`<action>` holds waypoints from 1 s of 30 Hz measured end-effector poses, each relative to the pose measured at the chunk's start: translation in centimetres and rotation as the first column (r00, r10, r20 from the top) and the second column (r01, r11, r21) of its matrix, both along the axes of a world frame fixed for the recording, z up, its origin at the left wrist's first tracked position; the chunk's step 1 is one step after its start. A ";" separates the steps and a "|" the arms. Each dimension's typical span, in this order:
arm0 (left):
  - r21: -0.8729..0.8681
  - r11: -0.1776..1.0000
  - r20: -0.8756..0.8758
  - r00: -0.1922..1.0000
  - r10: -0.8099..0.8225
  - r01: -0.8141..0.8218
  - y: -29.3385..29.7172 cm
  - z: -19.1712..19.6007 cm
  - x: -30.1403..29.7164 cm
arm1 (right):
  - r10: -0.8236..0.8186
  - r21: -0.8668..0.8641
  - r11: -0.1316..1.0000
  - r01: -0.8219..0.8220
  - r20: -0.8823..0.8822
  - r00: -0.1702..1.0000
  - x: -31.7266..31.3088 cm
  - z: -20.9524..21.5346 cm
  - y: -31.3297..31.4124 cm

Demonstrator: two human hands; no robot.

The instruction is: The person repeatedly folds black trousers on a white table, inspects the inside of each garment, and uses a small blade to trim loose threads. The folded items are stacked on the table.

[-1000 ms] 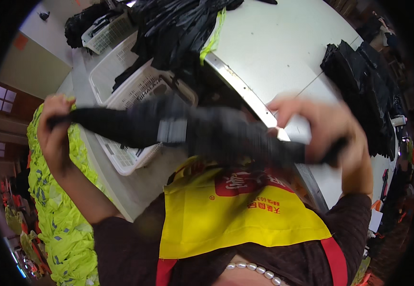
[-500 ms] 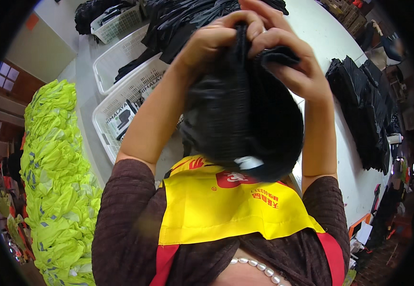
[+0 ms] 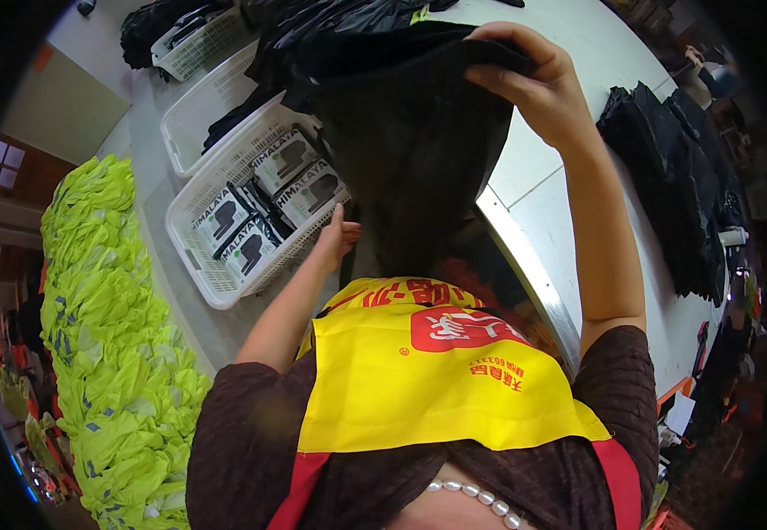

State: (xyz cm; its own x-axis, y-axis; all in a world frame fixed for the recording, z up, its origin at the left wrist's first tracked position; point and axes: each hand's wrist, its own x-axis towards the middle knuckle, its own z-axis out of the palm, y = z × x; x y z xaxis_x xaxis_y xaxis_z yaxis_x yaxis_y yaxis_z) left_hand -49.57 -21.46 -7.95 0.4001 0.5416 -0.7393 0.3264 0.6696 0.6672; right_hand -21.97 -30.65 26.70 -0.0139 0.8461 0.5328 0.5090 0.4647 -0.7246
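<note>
Black fabric piece (image 3: 410, 132) hangs upright in the air above the table edge, top bunched.

Right hand (image 3: 534, 84) raised, fingers pinching top edge of black fabric item (image 3: 410, 141) | left hand (image 3: 337, 237) at its lower left edge, touching | white basket (image 3: 216, 287) of packaged goods just left | neon-yellow vests (image 3: 110, 353) stacked far left | black garment pile (image 3: 675, 194) on right of table (image 3: 578, 35)

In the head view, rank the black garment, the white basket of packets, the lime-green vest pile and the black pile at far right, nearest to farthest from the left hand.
1. Black garment: touching the left hand, on its right.
2. White basket of packets: just left of the hand.
3. Lime-green vest pile: farther left, along the table edge.
4. Black pile: far right, across the table.
</note>
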 end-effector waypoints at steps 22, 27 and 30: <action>-0.238 0.951 0.785 0.538 0.307 -0.196 -0.3 11.4 10.3 | -0.132 0.167 0.973 0.160 -0.169 0.977 16.7 6.1 -8.6; 0.010 0.960 0.844 0.517 0.142 -0.280 2.9 20.0 4.8 | 0.170 0.299 0.946 -0.125 -0.130 0.977 15.2 12.1 -10.7; 0.352 0.933 0.408 0.909 -0.084 -0.072 3.9 15.9 4.0 | -0.321 -0.112 0.914 0.391 0.392 0.862 18.3 7.7 -10.8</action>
State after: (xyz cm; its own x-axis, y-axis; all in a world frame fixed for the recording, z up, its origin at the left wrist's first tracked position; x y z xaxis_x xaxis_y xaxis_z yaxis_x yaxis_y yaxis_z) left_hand -45.54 -17.61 7.98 0.6285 0.7298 -0.2691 -0.0252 0.3649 0.9307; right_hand -3.70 -41.46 34.36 0.1472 0.9105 0.3865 0.8538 0.0802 -0.5143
